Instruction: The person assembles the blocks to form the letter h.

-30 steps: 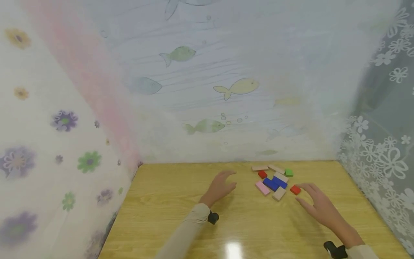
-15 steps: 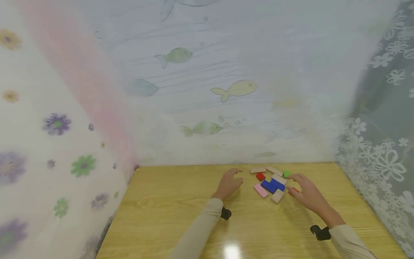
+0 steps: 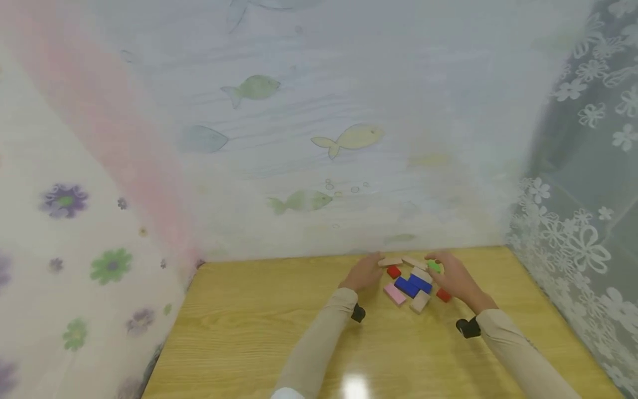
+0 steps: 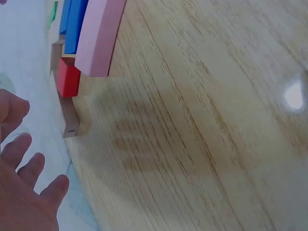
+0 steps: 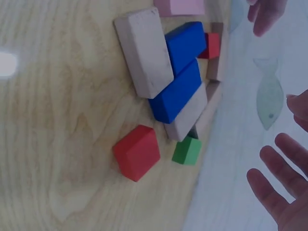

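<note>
My left hand (image 3: 365, 272) reaches to the left end of a thin bare-wood block (image 3: 391, 262) at the table's back. In the left wrist view its fingers (image 4: 54, 192) are spread, holding nothing. Beside a green block (image 3: 435, 266), my right hand (image 3: 454, 280) hovers with fingers apart and no block in them, as the right wrist view shows. Between the hands lie two blue blocks (image 5: 177, 94), a pink block (image 3: 395, 294), a small red block (image 3: 394, 272) and more bare-wood blocks (image 5: 144, 53). Another red block (image 5: 137, 153) sits apart, below my right hand.
The blocks lie flat on a wood-grain table (image 3: 259, 321), close to its back edge. A pale wall hanging with fish drawings (image 3: 319, 111) rises behind. Flowered sheets (image 3: 109, 266) flank both sides, and a light glare (image 3: 355, 385) shows near the front.
Both hands have moved in toward the blocks: the left goes right and away to the back wood block, the right goes left and away from the red block to the green one.
</note>
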The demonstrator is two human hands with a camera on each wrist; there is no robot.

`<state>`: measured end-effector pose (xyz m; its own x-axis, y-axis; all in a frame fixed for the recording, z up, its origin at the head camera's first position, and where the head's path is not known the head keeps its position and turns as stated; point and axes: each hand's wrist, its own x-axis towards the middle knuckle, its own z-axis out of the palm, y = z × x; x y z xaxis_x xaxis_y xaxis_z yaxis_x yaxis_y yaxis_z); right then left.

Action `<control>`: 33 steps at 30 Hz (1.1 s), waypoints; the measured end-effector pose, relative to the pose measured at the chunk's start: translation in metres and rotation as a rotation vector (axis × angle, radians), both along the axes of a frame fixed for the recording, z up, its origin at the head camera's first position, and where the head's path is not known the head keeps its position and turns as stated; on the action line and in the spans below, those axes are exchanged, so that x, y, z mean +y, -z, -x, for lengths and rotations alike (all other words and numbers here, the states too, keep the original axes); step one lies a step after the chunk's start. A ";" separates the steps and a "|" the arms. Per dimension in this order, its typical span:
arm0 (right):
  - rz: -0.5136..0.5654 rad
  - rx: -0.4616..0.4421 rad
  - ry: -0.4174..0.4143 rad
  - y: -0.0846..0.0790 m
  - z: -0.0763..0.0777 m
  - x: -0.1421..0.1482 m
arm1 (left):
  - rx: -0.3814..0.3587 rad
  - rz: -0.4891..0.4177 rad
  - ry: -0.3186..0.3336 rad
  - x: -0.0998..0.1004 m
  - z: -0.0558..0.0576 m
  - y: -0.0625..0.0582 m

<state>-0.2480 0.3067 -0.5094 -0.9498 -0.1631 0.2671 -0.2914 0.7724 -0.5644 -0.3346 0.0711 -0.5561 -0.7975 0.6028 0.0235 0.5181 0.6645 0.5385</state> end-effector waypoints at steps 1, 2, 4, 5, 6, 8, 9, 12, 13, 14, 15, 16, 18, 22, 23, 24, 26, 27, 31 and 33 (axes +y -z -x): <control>-0.006 -0.004 0.001 0.000 0.003 0.001 | 0.030 0.030 0.017 0.003 0.002 0.003; -0.009 -0.008 0.000 0.000 0.006 0.001 | 0.059 0.060 0.033 0.007 0.003 0.008; -0.011 -0.014 -0.006 0.001 0.012 0.001 | 0.101 0.128 0.056 0.011 0.006 0.017; -0.008 -0.018 -0.014 0.001 0.015 -0.001 | 0.123 0.153 0.065 0.011 0.006 0.021; -0.003 -0.024 -0.018 0.001 0.017 -0.002 | 0.134 0.183 0.065 0.012 0.005 0.025; -0.004 -0.033 -0.028 0.001 0.020 -0.004 | 0.119 0.213 0.055 0.013 0.004 0.031; -0.006 -0.035 -0.032 0.002 0.022 -0.005 | 0.104 0.223 0.045 0.012 0.002 0.032; -0.012 -0.030 -0.044 0.001 0.026 -0.008 | 0.095 0.260 0.019 0.011 -0.004 0.030; -0.016 -0.028 -0.046 0.001 0.027 -0.008 | 0.107 0.271 0.020 0.011 -0.005 0.029; -0.013 -0.030 -0.046 0.001 0.028 -0.009 | 0.124 0.279 0.019 0.010 -0.008 0.026; -0.013 -0.033 -0.045 0.001 0.030 -0.009 | 0.135 0.286 0.016 0.010 -0.010 0.023; -0.017 -0.035 -0.043 0.002 0.031 -0.008 | 0.159 0.300 0.019 0.009 -0.012 0.019; -0.029 -0.043 -0.038 0.004 0.035 -0.007 | 0.217 0.318 0.035 0.008 -0.017 0.013; -0.063 -0.064 -0.041 0.011 0.046 -0.010 | 0.291 0.349 0.041 -0.004 -0.025 0.008; -0.067 -0.073 -0.042 0.013 0.048 -0.010 | 0.295 0.345 0.037 -0.007 -0.026 0.008; -0.073 -0.085 -0.040 0.015 0.050 -0.011 | 0.291 0.338 0.029 -0.010 -0.028 0.009; -0.081 -0.106 -0.043 0.017 0.055 -0.013 | 0.277 0.326 0.017 -0.017 -0.031 0.009; -0.088 -0.116 -0.046 0.018 0.056 -0.013 | 0.269 0.322 0.013 -0.020 -0.032 0.010; -0.144 -0.145 -0.045 0.022 0.060 -0.014 | 0.308 0.327 0.049 -0.029 -0.038 0.013; -0.168 -0.151 -0.044 0.023 0.060 -0.015 | 0.371 0.325 0.074 -0.032 -0.039 0.015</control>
